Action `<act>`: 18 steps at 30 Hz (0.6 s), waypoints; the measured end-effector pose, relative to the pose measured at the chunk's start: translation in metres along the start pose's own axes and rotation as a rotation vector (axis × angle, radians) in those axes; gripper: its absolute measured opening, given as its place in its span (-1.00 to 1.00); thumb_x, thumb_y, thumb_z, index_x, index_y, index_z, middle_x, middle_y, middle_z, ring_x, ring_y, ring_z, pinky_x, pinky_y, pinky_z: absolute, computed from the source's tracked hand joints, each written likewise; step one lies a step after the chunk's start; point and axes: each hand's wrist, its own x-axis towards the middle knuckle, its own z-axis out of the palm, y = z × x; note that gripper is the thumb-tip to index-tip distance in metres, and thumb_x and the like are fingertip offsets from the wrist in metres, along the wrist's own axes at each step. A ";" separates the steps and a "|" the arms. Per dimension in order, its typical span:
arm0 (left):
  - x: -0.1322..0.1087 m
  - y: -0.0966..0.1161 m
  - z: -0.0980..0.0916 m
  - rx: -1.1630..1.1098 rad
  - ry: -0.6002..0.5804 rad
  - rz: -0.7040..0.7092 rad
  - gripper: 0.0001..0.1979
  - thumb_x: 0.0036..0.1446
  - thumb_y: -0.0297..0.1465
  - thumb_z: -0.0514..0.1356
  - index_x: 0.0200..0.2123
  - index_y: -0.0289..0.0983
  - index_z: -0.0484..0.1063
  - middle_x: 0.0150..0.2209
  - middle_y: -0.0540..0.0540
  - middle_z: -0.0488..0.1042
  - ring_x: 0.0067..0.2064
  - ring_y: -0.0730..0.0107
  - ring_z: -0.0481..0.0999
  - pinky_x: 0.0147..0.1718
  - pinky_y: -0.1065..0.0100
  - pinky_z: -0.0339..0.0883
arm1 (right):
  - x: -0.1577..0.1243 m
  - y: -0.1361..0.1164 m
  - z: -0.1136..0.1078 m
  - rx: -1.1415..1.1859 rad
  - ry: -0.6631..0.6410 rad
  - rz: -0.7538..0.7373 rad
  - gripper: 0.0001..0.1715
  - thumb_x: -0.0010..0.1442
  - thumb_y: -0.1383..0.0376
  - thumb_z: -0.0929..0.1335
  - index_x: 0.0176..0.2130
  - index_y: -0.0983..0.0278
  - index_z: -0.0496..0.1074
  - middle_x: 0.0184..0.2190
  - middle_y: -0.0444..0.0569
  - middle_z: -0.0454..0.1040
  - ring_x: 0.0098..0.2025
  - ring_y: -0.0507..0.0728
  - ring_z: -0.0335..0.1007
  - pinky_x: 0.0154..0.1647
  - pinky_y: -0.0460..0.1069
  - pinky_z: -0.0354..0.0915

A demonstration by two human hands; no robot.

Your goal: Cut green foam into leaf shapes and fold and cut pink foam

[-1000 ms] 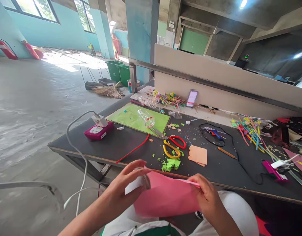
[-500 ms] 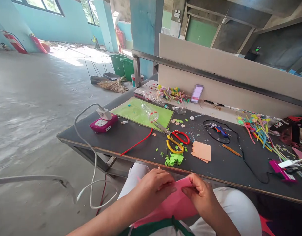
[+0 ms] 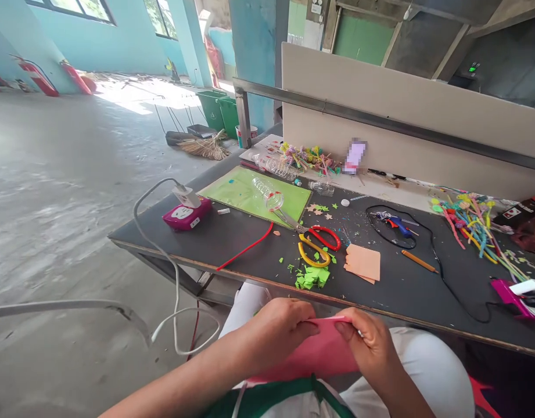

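Observation:
Over my lap I hold a folded pink paper sheet (image 3: 319,354). My left hand (image 3: 278,331) pinches its upper left edge, fingers closed on the fold. My right hand (image 3: 367,342) grips the upper right edge, fingers curled around the paper. Both hands sit just below the front edge of the black worktable (image 3: 232,244). On the table ahead lie scissors (image 3: 315,244) with one red and one yellow handle, a small stack of orange paper squares (image 3: 363,262) and a heap of green paper scraps (image 3: 311,277).
A green cutting mat (image 3: 250,197) with clear plastic bottles, a pink power strip (image 3: 185,215) with a white cable, a red wire (image 3: 245,249), a glue gun (image 3: 393,222), a pencil (image 3: 419,261) and colourful pipe-cleaner flowers (image 3: 471,223) cover the table. A divider board (image 3: 402,110) stands behind.
The pink sheet was spread wide between my hands; it has been folded smaller, and my hands have come together on its top edge. The view drifted slightly left.

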 end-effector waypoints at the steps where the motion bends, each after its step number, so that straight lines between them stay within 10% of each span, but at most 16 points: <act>1: -0.002 -0.001 -0.005 -0.008 -0.021 -0.016 -0.81 0.15 -0.38 0.14 -0.50 -0.27 0.40 -0.54 0.04 0.36 -0.48 0.49 0.26 -0.49 0.43 0.04 | -0.001 0.001 -0.004 -0.004 0.054 0.000 -0.74 0.28 0.18 0.26 -0.33 0.18 0.49 -0.44 -0.15 0.53 -0.39 0.07 0.43 -0.34 -0.12 0.25; 9: -0.026 -0.016 -0.051 -0.200 -0.027 -0.156 -0.90 0.06 -0.44 0.18 -0.36 -0.27 0.50 -0.39 0.00 0.50 -0.35 0.44 0.39 -0.39 0.47 0.17 | -0.012 0.015 -0.040 -0.021 0.338 0.212 -0.71 0.16 0.04 0.34 -0.42 0.15 0.50 -0.56 -0.21 0.40 -0.52 0.05 0.27 -0.51 -0.12 0.17; 18: -0.038 -0.040 -0.031 -0.440 0.137 -0.157 -0.85 0.05 -0.33 0.25 -0.41 -0.31 0.43 -0.39 -0.04 0.45 -0.33 0.40 0.38 -0.36 0.43 0.24 | -0.018 0.031 -0.035 0.016 0.468 0.040 -0.82 0.16 0.14 0.37 -0.32 0.14 0.56 -0.35 -0.12 0.56 -0.32 0.13 0.45 -0.29 -0.08 0.30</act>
